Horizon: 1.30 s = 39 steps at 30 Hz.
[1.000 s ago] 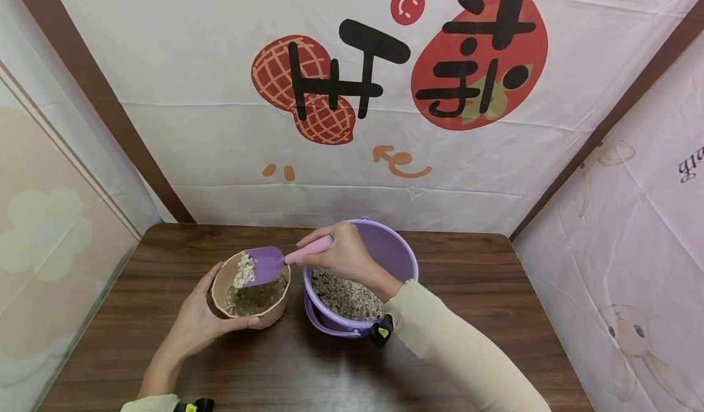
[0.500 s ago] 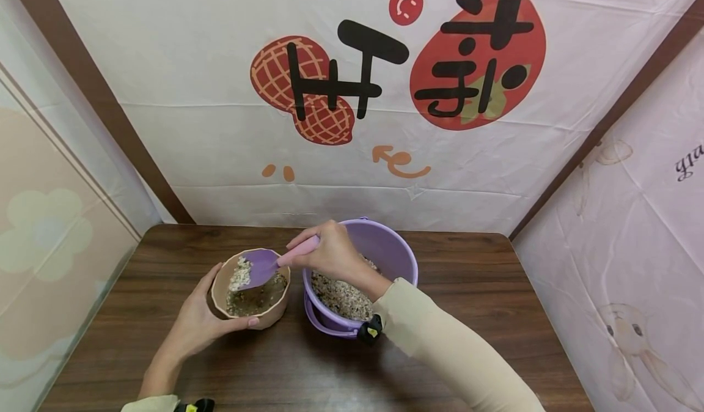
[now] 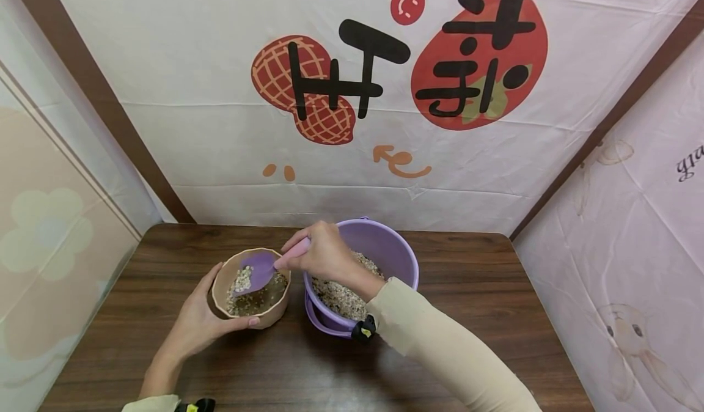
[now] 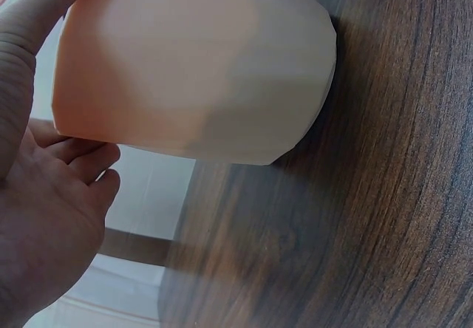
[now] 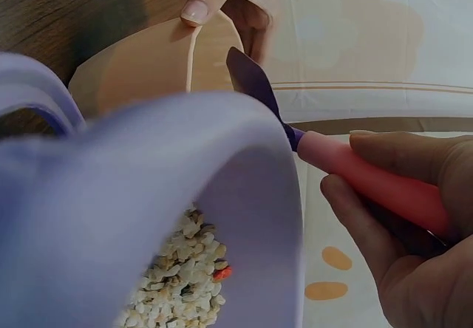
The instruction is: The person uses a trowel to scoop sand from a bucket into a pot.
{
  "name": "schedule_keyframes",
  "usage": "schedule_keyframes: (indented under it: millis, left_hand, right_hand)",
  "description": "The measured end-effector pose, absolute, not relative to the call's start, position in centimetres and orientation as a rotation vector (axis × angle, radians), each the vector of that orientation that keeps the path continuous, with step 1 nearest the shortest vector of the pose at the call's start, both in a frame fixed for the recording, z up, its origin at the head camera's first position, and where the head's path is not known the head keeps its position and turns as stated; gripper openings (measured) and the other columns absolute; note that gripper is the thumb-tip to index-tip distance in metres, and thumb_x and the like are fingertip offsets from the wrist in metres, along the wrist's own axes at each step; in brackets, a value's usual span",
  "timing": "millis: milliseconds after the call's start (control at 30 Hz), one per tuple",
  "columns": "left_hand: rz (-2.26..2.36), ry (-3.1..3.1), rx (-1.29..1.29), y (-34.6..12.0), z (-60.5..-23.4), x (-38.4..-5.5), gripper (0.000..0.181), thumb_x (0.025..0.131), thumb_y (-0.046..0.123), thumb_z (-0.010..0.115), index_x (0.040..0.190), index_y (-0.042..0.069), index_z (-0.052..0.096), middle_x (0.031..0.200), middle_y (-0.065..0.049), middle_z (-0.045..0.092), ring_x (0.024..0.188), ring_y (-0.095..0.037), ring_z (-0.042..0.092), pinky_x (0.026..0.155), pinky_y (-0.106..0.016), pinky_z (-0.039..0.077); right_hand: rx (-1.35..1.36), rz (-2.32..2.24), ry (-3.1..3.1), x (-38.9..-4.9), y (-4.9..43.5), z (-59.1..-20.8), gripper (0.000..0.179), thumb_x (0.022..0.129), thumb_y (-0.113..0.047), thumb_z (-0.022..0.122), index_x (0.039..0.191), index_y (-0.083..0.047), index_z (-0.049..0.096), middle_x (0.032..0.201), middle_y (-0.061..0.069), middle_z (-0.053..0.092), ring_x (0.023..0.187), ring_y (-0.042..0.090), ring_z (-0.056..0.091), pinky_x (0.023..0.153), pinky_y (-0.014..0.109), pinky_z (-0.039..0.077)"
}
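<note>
My left hand (image 3: 195,314) grips a beige faceted bowl (image 3: 269,320) by its left side, thumb at the front rim and fingers behind. Murky grains lie in the bottom of the bowl. In the left wrist view the bowl's outer wall (image 4: 199,69) fills the upper part. A small shovel (image 3: 260,271) with a purple blade and pink handle (image 5: 377,186) is held by the handle in my right hand (image 3: 324,253). Its blade is tilted down to the left inside the bowl's mouth, with pale grains (image 3: 242,279) at its lower edge.
Right of the bowl stands a purple bucket (image 3: 393,241), partly under my right forearm, its handle hanging at the front. Mixed grains (image 5: 185,276) lie in it, with one red bit visible. Both containers are on a brown wooden table (image 3: 467,290); a printed cloth wall (image 3: 231,198) rises behind.
My right hand has moved left and lowered the shovel blade further into the bowl. Fewer pale grains lie on the blade. My left hand and the bowl have stayed put.
</note>
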<state>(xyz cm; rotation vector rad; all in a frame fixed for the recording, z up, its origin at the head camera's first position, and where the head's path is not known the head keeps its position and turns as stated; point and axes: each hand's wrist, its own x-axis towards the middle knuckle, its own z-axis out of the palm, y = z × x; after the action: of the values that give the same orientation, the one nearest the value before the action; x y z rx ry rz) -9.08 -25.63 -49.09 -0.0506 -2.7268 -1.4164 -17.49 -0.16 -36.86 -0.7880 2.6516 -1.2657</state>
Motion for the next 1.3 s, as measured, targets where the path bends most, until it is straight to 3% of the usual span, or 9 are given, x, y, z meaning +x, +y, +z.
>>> schedule_keyframes:
  millis: [267,1033,1300]
  left_hand:
    - [-1.433,-2.709,-0.06,-25.5,-49.0,-9.0,0.134,0.06,0.03,0.101,0.162,0.004,0.017,0.152,-0.03,0.037,0.134,-0.046,0.039,0.102,-0.067,0.036]
    - [-1.432,-2.719,-0.071,-25.6,-49.0,-9.0,0.133,0.063,0.034,0.099,0.162,0.004,0.015,0.154,-0.03,0.036,0.133,-0.045,0.04,0.099,-0.063,0.037]
    - [-1.448,-2.728,-0.044,-25.6,-49.0,-9.0,0.135,0.062,0.035,0.099,0.163,0.005,0.014,0.154,-0.03,0.034,0.134,-0.047,0.038,0.101,-0.066,0.036]
  right_hand:
    - [-0.774,-1.143,2.639,-17.2,-0.2,-36.6,0.018,0.073,-0.025,0.094,0.085,-0.017,0.083,0.064,-0.022,0.068,0.079,-0.002,0.064,0.073,0.015,0.051]
    - [-0.842,-1.124,2.642,-16.8,1.3,-35.7,0.016,0.073,-0.026,0.094,0.085,-0.02,0.084,0.071,-0.022,0.071,0.077,-0.002,0.063,0.069,0.016,0.051]
    - [-0.83,-1.301,2.611,-16.3,2.8,-34.9,0.019,0.075,-0.024,0.093,0.089,-0.016,0.084,0.081,-0.011,0.076,0.076,0.001,0.065,0.066,0.02,0.053]
